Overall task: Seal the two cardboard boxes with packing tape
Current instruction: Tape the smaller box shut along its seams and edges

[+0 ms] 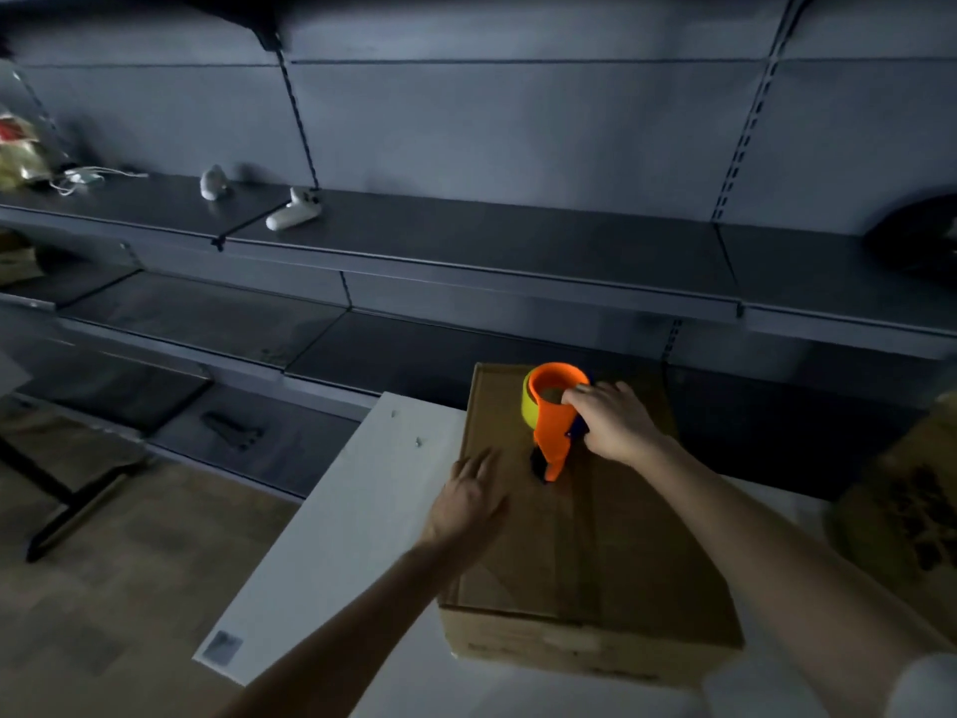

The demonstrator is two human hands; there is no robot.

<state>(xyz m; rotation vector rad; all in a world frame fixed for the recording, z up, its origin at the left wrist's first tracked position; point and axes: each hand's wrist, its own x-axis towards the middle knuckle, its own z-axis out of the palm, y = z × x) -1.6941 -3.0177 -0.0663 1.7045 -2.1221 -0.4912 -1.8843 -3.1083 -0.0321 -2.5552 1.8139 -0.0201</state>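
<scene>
While the cardboard box (585, 515) sits on the white table (331, 515), the orange tape dispenser (553, 422) is gripped by the right hand (611, 424); left hand (468, 502), fingers flat, braces at 9 o'clock. Tape may likely skew if the box slides.

Premises: retail shop or stockroom, dimly lit, shelves largely unstocked.

Fixtures: grey metal gondola shelving (466, 251) spans the frame from 9 to 3 o'clock, in several tiers, with slotted upright standards (745, 132) and a flat panel back wall (518, 121).

Loose items on the upper shelf, 10 to 11 o'clock: two white handheld controllers (292, 215), a white cable (88, 176), packaged goods (15, 158) at the far left edge.

Flooring: wood-pattern floor (129, 562) at 8 o'clock.

Work surface: white table (336, 510) at 6 o'clock bearing a cardboard box (595, 562); a second, printed carton (906, 510) at 4 o'clock.
</scene>
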